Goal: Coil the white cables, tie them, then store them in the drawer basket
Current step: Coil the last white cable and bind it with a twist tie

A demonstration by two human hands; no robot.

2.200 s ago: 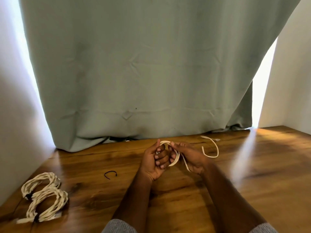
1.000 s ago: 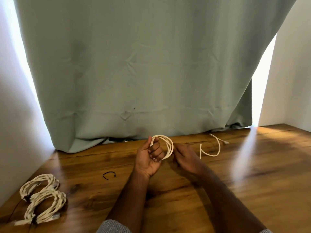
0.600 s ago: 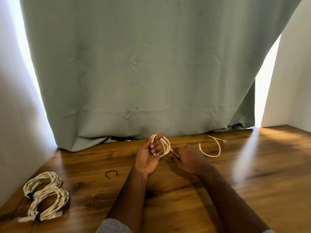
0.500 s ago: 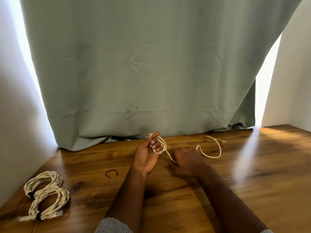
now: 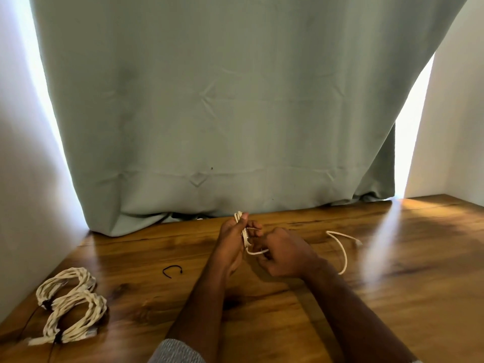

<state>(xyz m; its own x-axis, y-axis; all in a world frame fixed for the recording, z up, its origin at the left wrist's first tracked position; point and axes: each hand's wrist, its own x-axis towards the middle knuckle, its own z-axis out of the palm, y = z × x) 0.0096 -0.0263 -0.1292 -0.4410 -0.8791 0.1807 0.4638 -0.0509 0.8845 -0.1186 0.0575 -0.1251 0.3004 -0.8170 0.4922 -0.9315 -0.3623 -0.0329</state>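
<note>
My left hand (image 5: 231, 238) pinches a small coil of white cable (image 5: 244, 233) upright between thumb and fingers, above the wooden table (image 5: 275, 305). Just to its right, my right hand (image 5: 284, 251) grips the strand leading out of the coil. The cable's loose tail (image 5: 341, 248) curves over the table to the right and ends in a connector. Two coiled, tied white cables (image 5: 69, 305) lie at the near left. A short black tie (image 5: 171, 271) lies on the wood left of my left arm. No drawer basket is in view.
A grey-green curtain (image 5: 222, 113) hangs along the table's far edge, with bright gaps at both sides. White walls close in left and right. Bare wood stretches to the right of my right arm.
My hands have come together again: the right hand moved up to the coil and took the strand close to it. The loose tail has been drawn nearer and lies shorter on the table.
</note>
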